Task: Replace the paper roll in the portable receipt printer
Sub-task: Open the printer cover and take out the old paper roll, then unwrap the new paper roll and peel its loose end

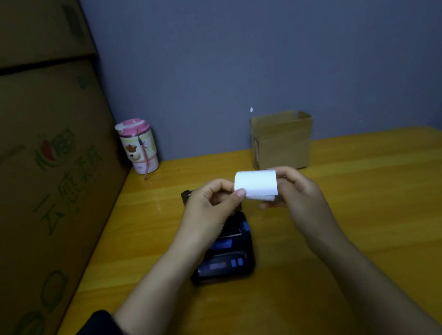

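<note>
You hold the white paper roll (pixel 256 186) up in the air between both hands, above the far end of the black receipt printer (pixel 223 253) and clear of it. Your left hand (pixel 213 205) pinches the roll's left edge, thumb on the near face and fingers curled behind. Your right hand (pixel 291 186) grips the roll's right end, with fingers wrapped behind and beneath it. A loose layer of paper shows along the roll's lower edge.

The printer lies on the yellow wooden table (pixel 360 220), just below your left wrist, its blue buttons facing you at the near end. A small open cardboard box (pixel 282 140) stands on the far side of the table against the grey-blue wall. A pink cup (pixel 138 146) stands in the far left corner, beside the large cardboard cartons (pixel 34 176) stacked along the table's left edge.
</note>
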